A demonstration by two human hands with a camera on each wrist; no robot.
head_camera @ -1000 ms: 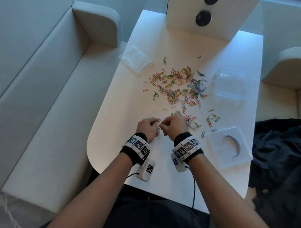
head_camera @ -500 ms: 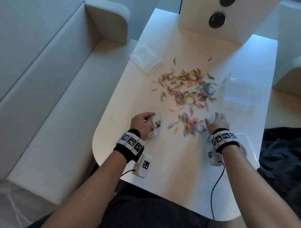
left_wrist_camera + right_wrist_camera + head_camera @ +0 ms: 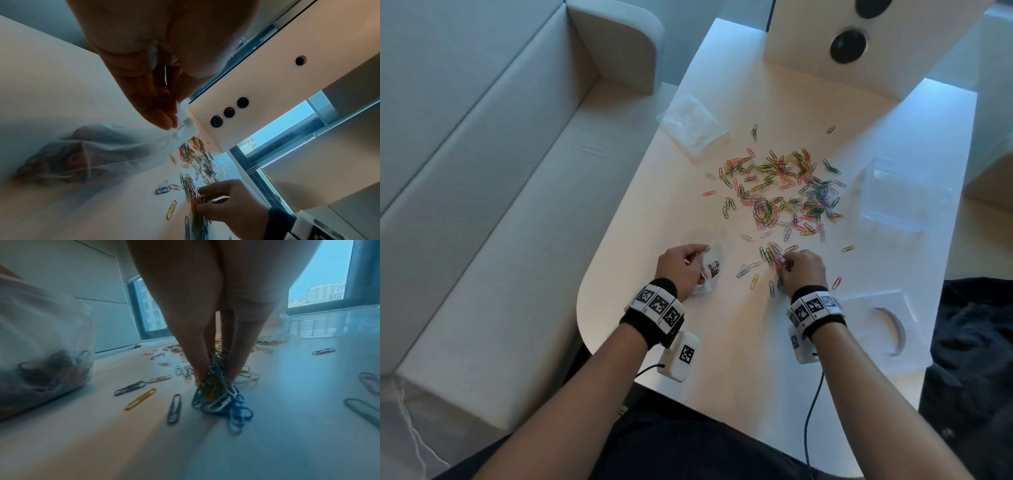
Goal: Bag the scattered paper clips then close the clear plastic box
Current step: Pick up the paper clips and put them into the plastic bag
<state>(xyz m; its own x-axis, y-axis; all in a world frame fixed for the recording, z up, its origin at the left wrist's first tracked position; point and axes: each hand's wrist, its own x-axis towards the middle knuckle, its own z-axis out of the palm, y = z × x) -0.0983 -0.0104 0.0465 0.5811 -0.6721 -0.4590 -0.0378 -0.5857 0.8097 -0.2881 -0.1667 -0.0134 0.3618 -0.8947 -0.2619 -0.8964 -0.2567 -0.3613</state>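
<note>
L hand (image 3: pixel 681 270): pinches mouth of small clear bag (image 3: pixel 710 270) near tabletop's (image 3: pixel 722 359) left edge; few clips already inside.
R hand (image 3: pixel 803 269): fingertips (image 3: pixel 200 374) pressed together round a clump of paper clips (image 3: pixel 220 395), near edge side of the scatter.
Scattered clips (image 3: pixel 784 192): multicolour, mid-tabletop, w/ loose ones around R hand.
Clear plastic box (image 3: pixel 893 193): open, right edge, beyond the clips.
Box lid (image 3: pixel 876 329): near right corner, beside R wrist.
Spare bags (image 3: pixel 693 120): far left edge.
Markings: black-white square tags on wristbands (image 3: pixel 659 305); no readable text.
</note>
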